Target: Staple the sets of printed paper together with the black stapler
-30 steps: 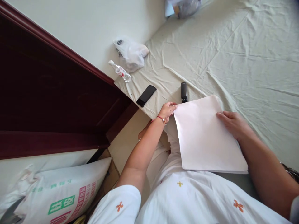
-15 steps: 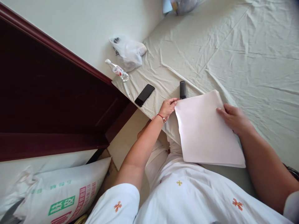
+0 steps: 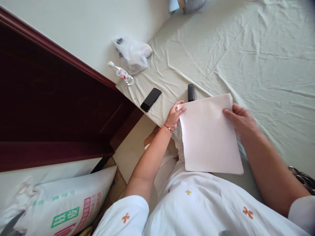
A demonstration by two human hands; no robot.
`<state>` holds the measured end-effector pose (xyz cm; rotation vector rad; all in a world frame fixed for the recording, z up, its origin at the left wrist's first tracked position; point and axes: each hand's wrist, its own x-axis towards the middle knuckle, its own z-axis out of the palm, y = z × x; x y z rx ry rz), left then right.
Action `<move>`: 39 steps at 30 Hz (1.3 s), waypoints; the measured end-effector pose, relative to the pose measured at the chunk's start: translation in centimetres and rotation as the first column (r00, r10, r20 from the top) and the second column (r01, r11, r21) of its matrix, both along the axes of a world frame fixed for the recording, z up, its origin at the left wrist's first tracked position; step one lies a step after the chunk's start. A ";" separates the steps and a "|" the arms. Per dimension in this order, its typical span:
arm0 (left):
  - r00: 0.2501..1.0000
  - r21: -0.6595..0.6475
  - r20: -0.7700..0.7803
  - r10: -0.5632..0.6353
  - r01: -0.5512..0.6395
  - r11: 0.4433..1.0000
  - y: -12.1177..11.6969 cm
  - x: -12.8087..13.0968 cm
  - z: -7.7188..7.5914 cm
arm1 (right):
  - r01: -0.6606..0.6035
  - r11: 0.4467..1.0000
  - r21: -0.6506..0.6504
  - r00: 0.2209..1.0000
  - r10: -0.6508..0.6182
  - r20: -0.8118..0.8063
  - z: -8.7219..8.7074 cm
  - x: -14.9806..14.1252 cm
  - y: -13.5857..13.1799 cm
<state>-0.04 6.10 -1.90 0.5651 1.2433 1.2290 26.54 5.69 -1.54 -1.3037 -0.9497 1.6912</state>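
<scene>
A stack of blank white paper (image 3: 209, 137) is held above my lap at the bed's edge. My left hand (image 3: 176, 114) pinches its upper left corner, thumb on top and fingers partly hidden beneath. At the upper right edge, my right hand (image 3: 238, 119) grips the sheets with the thumb on top; the other fingers are mostly behind the paper. Just past the stack's top edge lies a small black device (image 3: 191, 92). A black smartphone (image 3: 151, 99) rests on the sheet to the left of my left hand.
A clear plastic bottle (image 3: 121, 73) and a white plastic bag (image 3: 134, 54) stand by the wall. The bed (image 3: 221, 42) has a wrinkled pale green sheet. Dark red wooden furniture (image 3: 49, 88) is on the left, with a printed white sack (image 3: 71, 196) below it.
The paper stack has shifted left and turned slightly straighter. My right hand has moved left and a little up with it, while my left thumb now lies over the corner.
</scene>
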 end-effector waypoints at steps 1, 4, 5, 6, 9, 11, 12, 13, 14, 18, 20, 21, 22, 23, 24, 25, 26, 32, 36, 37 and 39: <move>0.999 -0.019 0.040 -0.015 0.016 1.000 -0.3 0.1 0.1 | -0.020 1.000 0.014 1.000 0.020 0.001 -0.1 -0.3 -0.1; 0.995 -0.056 0.098 -0.029 0.035 0.998 -1.3 0.2 0.2 | -0.058 0.997 0.048 0.998 0.056 0.031 -0.4 -0.8 0.0; 0.994 -0.057 0.110 -0.028 0.035 0.998 -1.6 0.1 0.1 | -0.052 0.997 0.053 0.998 0.051 0.035 -0.4 -0.8 0.1; 0.992 -0.053 0.125 -0.033 0.040 0.998 -1.9 -0.1 0.0 | -0.053 0.997 0.048 0.998 0.051 0.028 -0.4 -0.7 0.2; 0.980 -0.018 0.172 -0.101 0.105 0.994 -2.5 -0.7 -0.1 | -0.136 0.990 -0.024 0.990 0.136 -0.026 -0.2 0.1 0.5; 0.972 0.010 0.188 -0.142 0.143 0.990 -2.6 -1.1 -0.2 | -0.223 0.972 -0.071 0.974 0.219 -0.061 -0.1 0.7 0.6; 0.969 0.016 0.191 -0.158 0.158 0.987 -2.7 -1.1 -0.2 | -0.254 0.964 -0.082 0.966 0.248 -0.072 -0.1 0.9 0.6; 0.967 0.016 0.190 -0.171 0.171 0.985 -2.7 -1.1 -0.2 | -0.284 0.955 -0.088 0.958 0.278 -0.075 -0.2 0.9 0.7; 0.966 0.007 0.184 -0.181 0.183 0.983 -2.7 -1.0 -0.3 | -0.315 0.945 -0.093 0.948 0.309 -0.070 -0.3 0.9 0.7; 0.977 -0.039 0.137 -0.164 0.171 0.985 -2.5 -0.4 -0.6 | -0.265 0.964 0.006 0.953 0.261 0.150 -0.3 -0.1 1.5; 0.982 -0.033 0.118 -0.149 0.154 0.988 -2.5 -0.1 -0.7 | -0.137 0.951 0.276 0.915 0.015 0.403 0.2 -0.7 2.2; 0.983 -0.026 0.110 -0.147 0.151 0.988 -2.4 -0.1 -0.6 | -0.134 0.888 0.439 0.851 -0.125 0.511 0.5 -0.9 2.6; 0.983 -0.019 0.105 -0.148 0.151 0.988 -2.4 0.0 -0.6 | -0.193 0.797 0.572 0.774 -0.234 0.588 0.9 -1.1 3.0; 0.984 -0.014 0.103 -0.147 0.149 0.989 -2.3 0.0 -0.6 | -0.295 0.699 0.651 0.704 -0.302 0.643 1.4 -1.3 3.4; 0.985 -0.009 0.103 -0.140 0.142 0.990 -2.3 0.0 -0.5 | -0.412 0.610 0.677 0.648 -0.326 0.689 1.8 -1.4 3.7; 0.985 -0.006 0.105 -0.135 0.136 0.991 -2.3 0.0 -0.4 | -0.525 0.539 0.659 0.601 -0.314 0.735 2.1 -1.6 4.0; 0.986 -0.006 0.106 -0.129 0.131 0.991 -2.2 -0.1 -0.3 | -0.617 0.488 0.618 0.560 -0.279 0.780 2.4 -1.7 4.2; 0.985 -0.018 0.117 -0.123 0.126 0.992 -2.1 -0.1 -0.3 | -0.732 0.434 0.525 0.482 -0.215 0.849 3.3 -2.9 4.3; 0.979 -0.025 0.156 -0.132 0.137 0.990 -2.0 0.0 -0.2 | -0.795 0.377 0.476 0.440 -0.182 0.879 3.7 -4.6 4.0; 0.978 -0.030 0.159 -0.131 0.138 0.990 -1.9 0.1 -0.2 | -0.801 0.366 0.474 0.440 -0.177 0.880 3.7 -5.0 4.0; 0.980 -0.036 0.158 -0.125 0.132 0.991 -1.9 0.1 -0.2 | -0.804 0.340 0.488 0.459 -0.168 0.873 3.6 -5.8 4.1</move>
